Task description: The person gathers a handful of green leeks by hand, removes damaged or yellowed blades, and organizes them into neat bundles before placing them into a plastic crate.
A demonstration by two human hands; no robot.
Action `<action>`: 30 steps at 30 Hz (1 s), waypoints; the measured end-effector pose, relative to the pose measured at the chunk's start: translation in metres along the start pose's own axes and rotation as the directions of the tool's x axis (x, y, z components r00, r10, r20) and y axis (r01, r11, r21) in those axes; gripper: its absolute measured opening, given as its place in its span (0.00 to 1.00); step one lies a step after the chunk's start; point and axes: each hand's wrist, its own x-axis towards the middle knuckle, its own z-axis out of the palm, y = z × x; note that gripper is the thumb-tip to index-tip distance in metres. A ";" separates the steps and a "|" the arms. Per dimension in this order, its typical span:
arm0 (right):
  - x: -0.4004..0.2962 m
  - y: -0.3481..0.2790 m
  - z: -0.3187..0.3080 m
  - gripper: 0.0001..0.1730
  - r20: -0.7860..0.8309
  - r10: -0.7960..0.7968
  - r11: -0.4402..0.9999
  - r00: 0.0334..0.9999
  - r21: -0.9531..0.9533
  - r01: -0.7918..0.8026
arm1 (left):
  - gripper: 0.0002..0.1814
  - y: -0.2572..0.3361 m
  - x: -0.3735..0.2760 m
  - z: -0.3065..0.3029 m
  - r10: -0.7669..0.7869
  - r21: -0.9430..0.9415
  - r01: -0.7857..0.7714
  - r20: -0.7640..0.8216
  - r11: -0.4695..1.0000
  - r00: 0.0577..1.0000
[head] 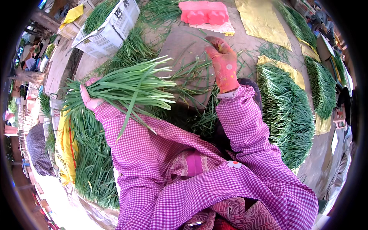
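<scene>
My bare left hand [89,96] is closed around a thick bunch of garlic chives [135,86]. The pale cut stem ends point right, and a few blades hang loose below the bunch. On my right hand [225,67] is an orange work glove with worn spots. Its thumb and forefinger pinch a single chive blade [199,36], which slants up to the left. Beneath that hand, a brown board [184,43] carries scattered loose chive blades [192,76].
Large neat stacks of chives [284,115] lie on yellow sheeting [263,23] at right. A loose heap [92,161] sits at left beside a yellow sack [65,143]. Beyond stand a white plastic crate [112,31] of chives and a pink foam block [204,13].
</scene>
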 end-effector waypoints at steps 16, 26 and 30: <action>-0.024 0.009 0.021 0.10 0.646 -0.215 0.261 0.733 -0.685 0.680 | 0.15 -0.008 -0.007 0.012 0.043 0.200 -0.035 -0.033 0.979 0.999; -0.020 0.008 0.010 0.21 0.551 0.265 0.951 0.791 -0.286 -0.119 | 0.12 0.002 -0.001 0.002 0.059 -0.037 -0.064 -0.133 0.997 0.989; -0.042 0.012 0.038 0.23 0.640 0.307 0.948 0.704 -0.272 -0.166 | 0.13 0.000 -0.001 0.002 0.033 -0.055 -0.038 -0.083 0.998 0.996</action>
